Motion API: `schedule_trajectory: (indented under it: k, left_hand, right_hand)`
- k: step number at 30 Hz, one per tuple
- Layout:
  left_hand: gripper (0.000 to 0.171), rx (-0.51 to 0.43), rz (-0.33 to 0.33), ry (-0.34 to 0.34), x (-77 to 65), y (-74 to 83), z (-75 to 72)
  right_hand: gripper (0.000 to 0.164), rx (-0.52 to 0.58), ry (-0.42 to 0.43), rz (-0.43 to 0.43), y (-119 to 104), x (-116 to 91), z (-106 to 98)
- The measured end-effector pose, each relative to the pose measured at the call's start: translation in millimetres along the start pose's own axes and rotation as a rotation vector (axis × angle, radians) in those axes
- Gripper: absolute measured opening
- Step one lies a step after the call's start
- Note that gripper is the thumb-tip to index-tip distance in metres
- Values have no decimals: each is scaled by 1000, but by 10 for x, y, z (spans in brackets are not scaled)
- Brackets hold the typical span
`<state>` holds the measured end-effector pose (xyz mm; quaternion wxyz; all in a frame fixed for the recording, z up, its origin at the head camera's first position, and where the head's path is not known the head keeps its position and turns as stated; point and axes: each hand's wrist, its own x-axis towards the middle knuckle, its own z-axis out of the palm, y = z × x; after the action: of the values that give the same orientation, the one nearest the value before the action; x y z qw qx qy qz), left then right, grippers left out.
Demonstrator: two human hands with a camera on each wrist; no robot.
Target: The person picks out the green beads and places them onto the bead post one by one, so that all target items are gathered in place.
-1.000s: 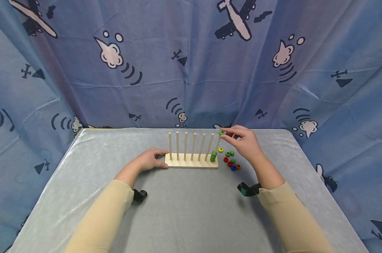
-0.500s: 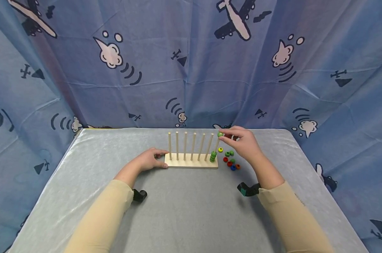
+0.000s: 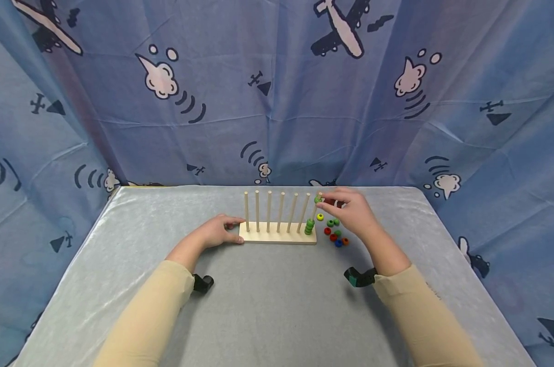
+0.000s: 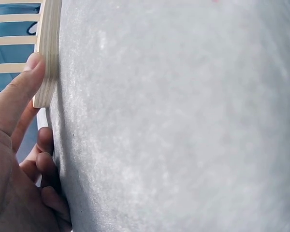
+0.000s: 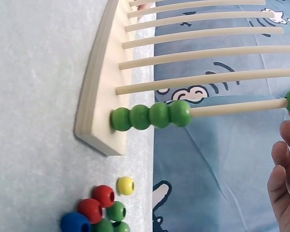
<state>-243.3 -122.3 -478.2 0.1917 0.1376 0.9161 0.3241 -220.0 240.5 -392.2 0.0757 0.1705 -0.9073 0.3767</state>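
A pale wooden peg stand [image 3: 277,238] with a row of upright pegs sits on the table. My left hand [image 3: 216,231] grips the left end of its base, thumb [image 4: 31,72] on the front and fingers behind. On the rightmost peg [image 5: 237,107], several green beads [image 5: 159,115] are stacked against the base. My right hand [image 3: 352,208] pinches one more green bead [image 3: 318,199] near the top of that same peg; the peg's tip shows just above it. The other pegs carry no beads.
Right of the stand lie loose beads: a yellow bead [image 3: 320,217], a blue bead [image 3: 338,243], an orange bead [image 3: 345,241], red beads [image 5: 104,195] and several green ones. A grey cloth [image 3: 277,306] covers the table. Behind it hangs a blue curtain [image 3: 277,102] with printed planes.
My right hand has moved slightly left and down, bringing the green bead from the peg's tip to a little below it. The left hand and the stand have stayed still.
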Motion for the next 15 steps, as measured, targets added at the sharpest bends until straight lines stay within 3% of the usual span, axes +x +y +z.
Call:
schedule_trajectory:
  k: [15]
  left_hand:
    - [67,-10,-10,1,3,15,-12]
  right_hand:
    - [26,-55,-76,-26,199,-28,184]
